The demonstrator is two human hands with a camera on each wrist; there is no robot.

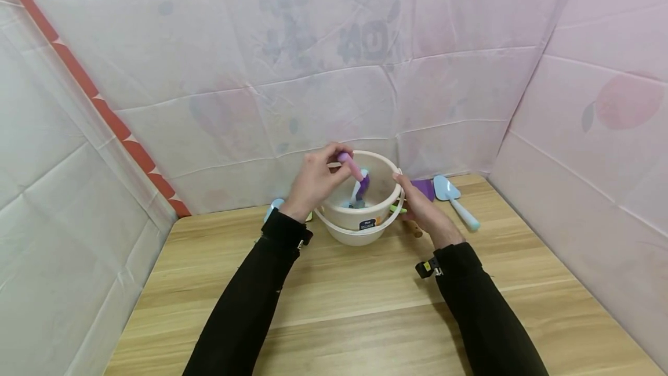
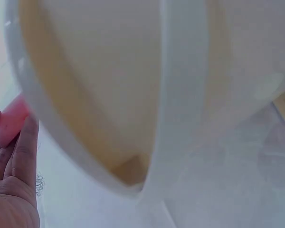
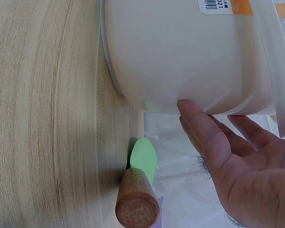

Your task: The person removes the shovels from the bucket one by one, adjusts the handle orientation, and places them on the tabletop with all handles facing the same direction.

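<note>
1. Pink-handled spatula (image 1: 354,172): the left hand (image 1: 313,181) pinches the top of its handle between thumb and fingertips, just above the rim of the white bucket (image 1: 360,225). The purple blade end hangs down inside the bucket, below the grip. In the left wrist view only the pink tip (image 2: 9,122) shows, against the fingers (image 2: 23,152).
2. Risk: the pinch sits high on the handle, so the spatula could swing or slip out and drop into the bucket among the other utensils there.
3. Right hand (image 1: 425,210): fingers straight, laid against the bucket's outer wall (image 3: 180,61), gripping nothing; thumb up near the rim. It only braces the bucket.
4. Risk: with a flat press and no grip, the light bucket could slide or tip away from that palm if the spatula catches the rim.
5. Bucket handle (image 1: 360,230) lies down around the body; it could snag a finger.
6. Just below the right hand, on the table (image 1: 365,318): a green spatula with wooden handle (image 3: 137,199), touching or nearly touching the bucket base. A bucket shift would knock it.
7. Further right of the grip: light blue spatula (image 1: 455,201) and a purple tool (image 1: 423,189), near the table's far edge; a shove could push them off.
</note>
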